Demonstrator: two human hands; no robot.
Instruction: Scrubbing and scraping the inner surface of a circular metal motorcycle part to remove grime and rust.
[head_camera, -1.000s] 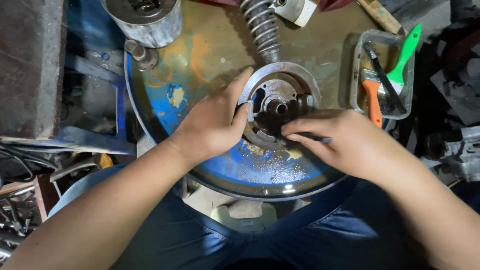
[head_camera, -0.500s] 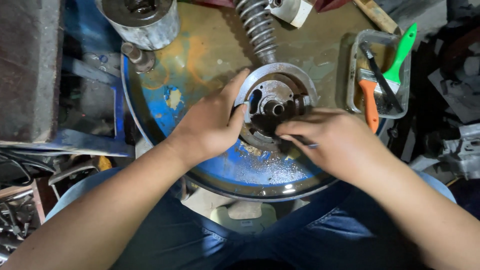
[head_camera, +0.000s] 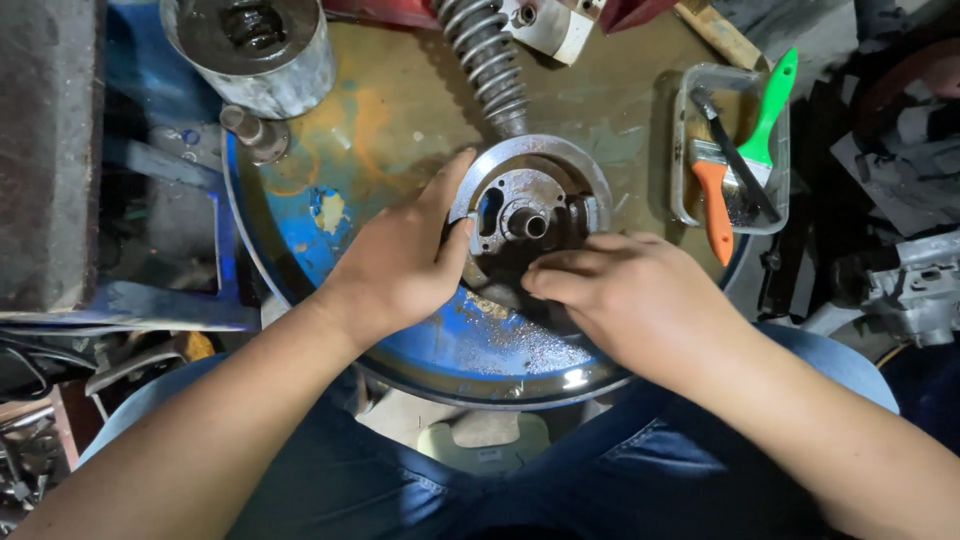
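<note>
A round grey metal disc part (head_camera: 560, 165) with a raised hub and a short central shaft lies on top of a worn blue and rust-coloured drum lid (head_camera: 400, 130). My left hand (head_camera: 400, 262) grips the disc's left rim, thumb against its edge. My right hand (head_camera: 630, 300) rests on the disc's lower right side, fingers flat over its face and pointing left. Whether the right hand holds a small tool is hidden under the fingers.
A coil spring (head_camera: 485, 55) lies just behind the disc. A grimy metal can (head_camera: 255, 50) stands at the back left with a small bolt-like part (head_camera: 250, 130) beside it. A clear tray (head_camera: 685, 150) at right holds brushes with orange and green handles. Clutter surrounds the drum.
My right hand has slid left and up over the disc's lower face, and the thin dark tool seen under it a second ago is out of sight. The left hand keeps its grip.
</note>
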